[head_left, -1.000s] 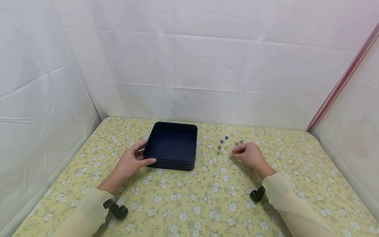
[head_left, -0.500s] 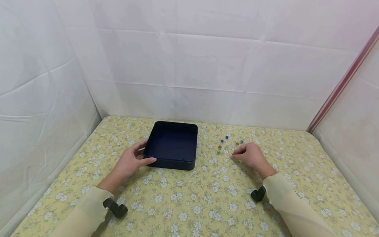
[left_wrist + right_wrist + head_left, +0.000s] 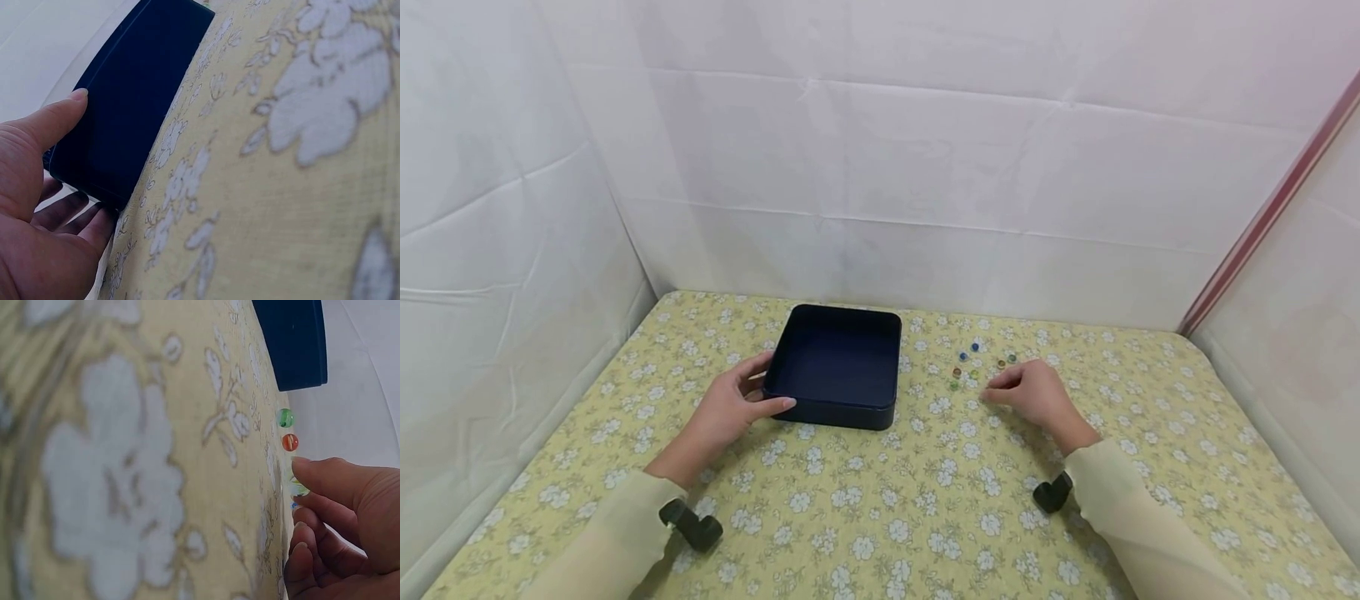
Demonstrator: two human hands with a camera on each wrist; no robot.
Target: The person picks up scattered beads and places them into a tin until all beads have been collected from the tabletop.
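A square, dark blue open-topped box [image 3: 886,408] sits left of centre on the table. My left hand [image 3: 730,407] holds its near left corner. In the left wrist view the thumb [image 3: 59,119] lies on the front wall, and the other fingers are at the left side. My right hand [image 3: 1033,396] hovers low beside several small glass marbles, its fingers loosely curled. Through the gap between thumb and forefinger, a yellow-green marble [image 3: 299,487] shows in the right wrist view. A green marble [image 3: 285,417] and an orange marble [image 3: 290,442] lie beyond the thumb.
Two blue marbles [image 3: 975,347] lie farther back; a brown marble [image 3: 1001,363] and a greyish one [image 3: 1012,358] lie behind the right hand. A yellow floral cloth [image 3: 850,517] covers the table. White fabric walls [image 3: 880,167] enclose the back and sides.
Both hands, the box and the marbles outside it stay practically where they were. A small blue spot just inside the box's front rim has gone out of sight.
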